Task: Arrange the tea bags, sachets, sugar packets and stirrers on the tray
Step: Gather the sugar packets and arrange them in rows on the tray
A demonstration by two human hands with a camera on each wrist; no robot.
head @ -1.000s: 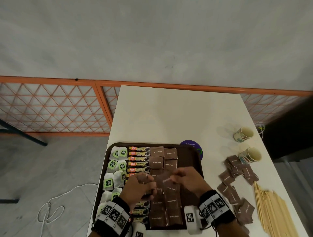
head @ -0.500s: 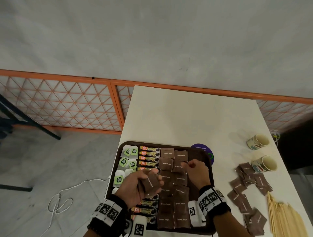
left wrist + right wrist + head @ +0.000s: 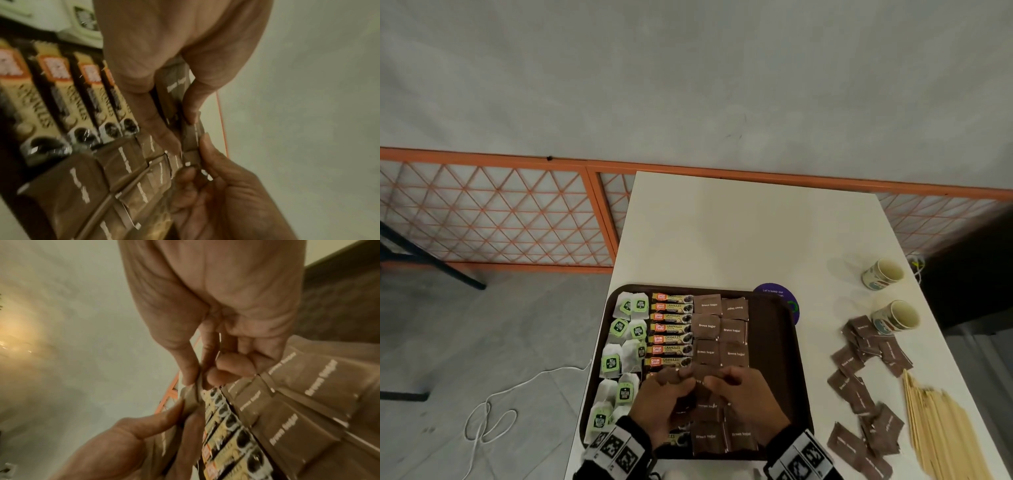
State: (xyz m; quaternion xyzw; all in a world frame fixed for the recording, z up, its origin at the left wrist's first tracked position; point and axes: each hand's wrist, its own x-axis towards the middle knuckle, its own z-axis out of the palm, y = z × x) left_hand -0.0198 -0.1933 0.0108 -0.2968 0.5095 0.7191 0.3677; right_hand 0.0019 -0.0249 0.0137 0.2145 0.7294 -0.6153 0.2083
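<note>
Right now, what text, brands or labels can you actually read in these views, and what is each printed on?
"Brown Sugar": on the brown sugar packets on the tray and on those loose on the table.
"GRANULES": on the coffee sachets; their orange brand patch is too blurred to read.
"Let's keep our...": on the purple coaster; the rest is hidden or too small.
Green tea bag labels: too small to read.
Paper cups: a pattern, no legible text.

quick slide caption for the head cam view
Both hands, left hand and right hand, pinch brown sugar packets over a half-filled tray.
</note>
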